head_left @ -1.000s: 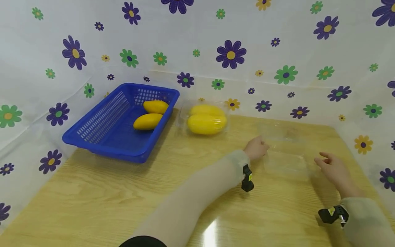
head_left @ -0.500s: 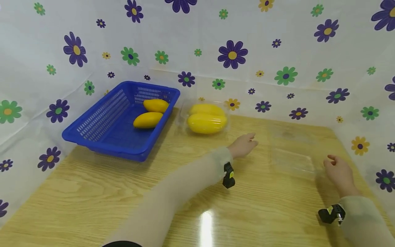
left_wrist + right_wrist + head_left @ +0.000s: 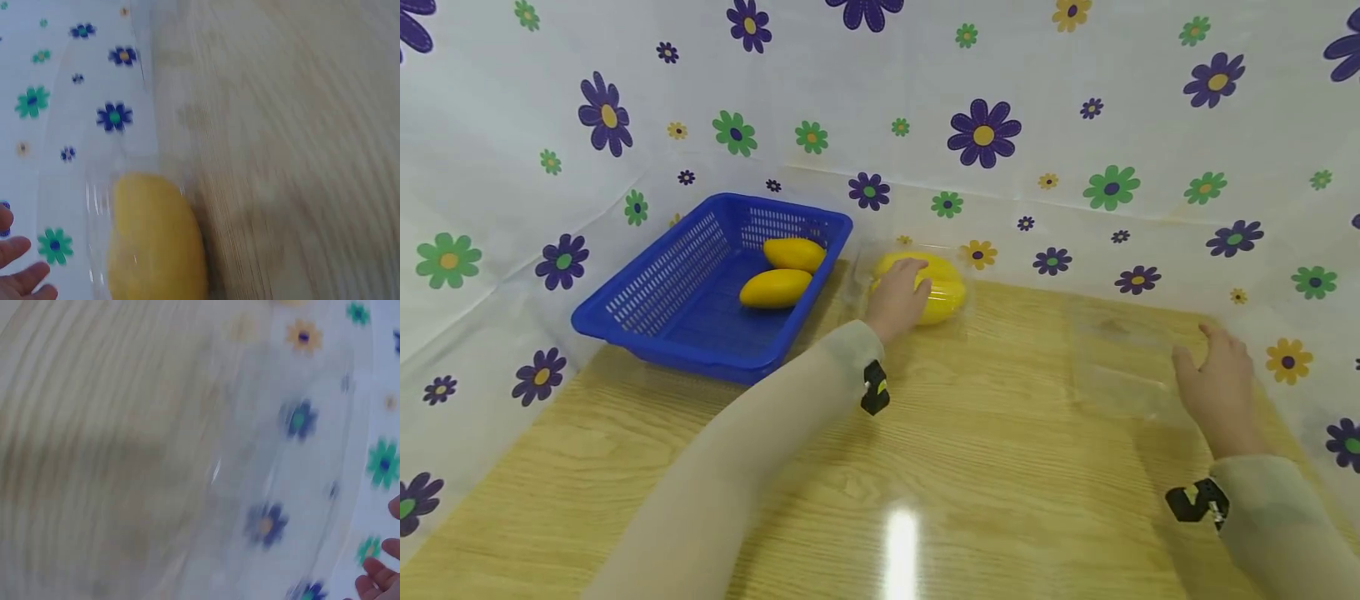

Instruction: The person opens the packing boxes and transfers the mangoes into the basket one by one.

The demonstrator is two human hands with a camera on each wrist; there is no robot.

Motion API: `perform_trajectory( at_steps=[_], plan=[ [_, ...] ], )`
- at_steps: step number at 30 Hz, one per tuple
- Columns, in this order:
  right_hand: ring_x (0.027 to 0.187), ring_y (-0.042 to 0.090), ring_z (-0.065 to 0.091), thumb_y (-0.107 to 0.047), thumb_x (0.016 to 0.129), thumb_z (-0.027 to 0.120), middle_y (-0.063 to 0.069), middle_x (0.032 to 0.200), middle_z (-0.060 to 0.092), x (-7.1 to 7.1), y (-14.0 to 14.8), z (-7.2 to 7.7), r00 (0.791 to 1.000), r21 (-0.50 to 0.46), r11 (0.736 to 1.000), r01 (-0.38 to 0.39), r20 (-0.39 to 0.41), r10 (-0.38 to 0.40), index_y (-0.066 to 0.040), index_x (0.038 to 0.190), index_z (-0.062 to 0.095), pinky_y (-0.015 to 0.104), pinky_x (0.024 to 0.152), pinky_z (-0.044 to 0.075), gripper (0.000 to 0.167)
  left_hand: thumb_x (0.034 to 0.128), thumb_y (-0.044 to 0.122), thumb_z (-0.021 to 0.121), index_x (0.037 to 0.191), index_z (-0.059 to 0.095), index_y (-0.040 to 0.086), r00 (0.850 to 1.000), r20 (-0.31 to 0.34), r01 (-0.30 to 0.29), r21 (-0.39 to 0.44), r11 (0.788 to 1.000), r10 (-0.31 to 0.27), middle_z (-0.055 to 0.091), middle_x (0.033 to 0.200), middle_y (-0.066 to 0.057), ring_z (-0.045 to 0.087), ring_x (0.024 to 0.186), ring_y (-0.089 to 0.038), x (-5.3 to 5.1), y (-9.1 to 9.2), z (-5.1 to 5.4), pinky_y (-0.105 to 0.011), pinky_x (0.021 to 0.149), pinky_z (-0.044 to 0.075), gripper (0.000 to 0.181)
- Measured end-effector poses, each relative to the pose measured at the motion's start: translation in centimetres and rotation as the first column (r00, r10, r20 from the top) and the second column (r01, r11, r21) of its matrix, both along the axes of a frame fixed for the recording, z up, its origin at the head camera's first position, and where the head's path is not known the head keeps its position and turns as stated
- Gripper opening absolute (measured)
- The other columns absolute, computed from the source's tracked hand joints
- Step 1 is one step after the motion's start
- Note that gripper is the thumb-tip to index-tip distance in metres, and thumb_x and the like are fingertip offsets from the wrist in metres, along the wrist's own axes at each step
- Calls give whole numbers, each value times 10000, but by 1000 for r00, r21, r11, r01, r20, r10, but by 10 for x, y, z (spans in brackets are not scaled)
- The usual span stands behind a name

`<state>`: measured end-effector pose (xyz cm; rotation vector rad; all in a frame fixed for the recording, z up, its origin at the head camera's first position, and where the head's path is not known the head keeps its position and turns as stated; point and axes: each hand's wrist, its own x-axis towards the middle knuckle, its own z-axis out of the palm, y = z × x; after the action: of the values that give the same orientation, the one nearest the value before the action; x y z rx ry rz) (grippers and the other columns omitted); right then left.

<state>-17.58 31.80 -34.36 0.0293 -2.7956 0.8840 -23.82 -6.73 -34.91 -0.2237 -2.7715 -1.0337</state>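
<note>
Just hovering with loose left hand [image 3: 897,302] by boxed yellow mangoes [image 3: 946,293] (and loose right hand [image 3: 1221,387] by a clear plastic box [image 3: 1120,385]).

The table [image 3: 1000,467] is flat, pale yellow-brown wood with a fine grain. On its far left stands a blue basket [image 3: 662,271], its walls slotted. Just beside that, to the right, sits a clear box [image 3: 855,279]. A second box [image 3: 1120,387], also clear and faint against the wood, lies well apart at the far right. Glare [image 3: 901,550] streaks the near part.
</note>
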Motion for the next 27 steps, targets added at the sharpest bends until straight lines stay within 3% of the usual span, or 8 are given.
perform_trajectory(
  at_steps=[3, 5, 7, 12, 14, 18, 23, 27],
  plan=[
    [1284, 521, 178, -213, 991, 379, 338, 1426, 198, -8, -43, 5, 991, 12, 995, -99, -86, 100, 71, 1426, 218, 642, 1033, 150, 544, 1001, 323, 395, 1381, 432, 74, 993, -11, -121, -187, 975, 121, 361, 1432, -117, 309, 1322, -266, -9, -15, -5, -394, 1097, 230, 456],
    [1282, 480, 233, -184, 983, 415, 302, 1421, 256, -14, -76, 4, 977, 27, 984, -176, -119, 178, 57, 1414, 267, 611, 1046, 177, 515, 1001, 380, 364, 1412, 388, 77, 984, 21, -166, -266, 950, 178, 301, 1462, -137, 226, 1358, -290, -11, -22, -9, -435, 1112, 173, 512],
    [1290, 446, 261, -198, 984, 431, 275, 1419, 289, -19, -107, 1, 960, 54, 965, -257, -103, 261, 41, 1411, 289, 584, 1055, 199, 509, 997, 426, 336, 1436, 347, 88, 975, 57, -188, -308, 933, 215, 255, 1482, -144, 166, 1378, -305, -12, -26, -14, -473, 1115, 136, 555],
    [1314, 380, 284, -271, 996, 425, 232, 1431, 307, -35, -177, -7, 914, 101, 908, -406, 38, 404, 27, 1421, 285, 516, 1074, 231, 538, 980, 485, 326, 1488, 200, 95, 964, 130, -175, -342, 923, 231, 115, 1527, -162, 53, 1401, -332, -16, -29, -23, -517, 1110, 105, 653],
    [1332, 360, 265, -293, 1000, 412, 219, 1448, 291, -45, -198, -8, 905, 97, 900, -425, 85, 418, 21, 1432, 267, 492, 1087, 221, 553, 973, 497, 334, 1497, 144, 88, 962, 152, -158, -362, 919, 225, 59, 1535, -177, 1, 1402, -342, -19, -30, -25, -512, 1114, 88, 692],
    [1357, 339, 231, -312, 1005, 389, 205, 1478, 256, -68, -225, -9, 907, 101, 904, -416, 121, 404, 24, 1446, 231, 454, 1107, 192, 577, 956, 555, 300, 1499, 118, 80, 956, 189, -132, -405, 905, 224, 18, 1534, -196, -36, 1398, -358, -22, -32, -25, -491, 1120, 80, 743],
    [1382, 351, 155, -348, 1005, 373, 233, 1508, 151, -88, -241, -13, 901, 161, 893, -420, 190, 390, 53, 1457, 154, 435, 1124, 128, 643, 953, 573, 278, 1476, 220, 60, 954, 188, -136, -418, 898, 232, 112, 1517, -200, 45, 1394, -363, -22, -33, -18, -483, 1119, 117, 735],
    [1395, 361, 67, -447, 993, 339, 226, 1527, 40, -96, -248, -18, 904, 243, 882, -404, 255, 344, 28, 1472, 111, 461, 1121, 111, 712, 969, 530, 298, 1426, 311, 20, 952, 156, -185, -390, 902, 263, 242, 1456, -214, 180, 1360, -364, -25, -30, -14, -471, 1110, 172, 685]
  ],
)
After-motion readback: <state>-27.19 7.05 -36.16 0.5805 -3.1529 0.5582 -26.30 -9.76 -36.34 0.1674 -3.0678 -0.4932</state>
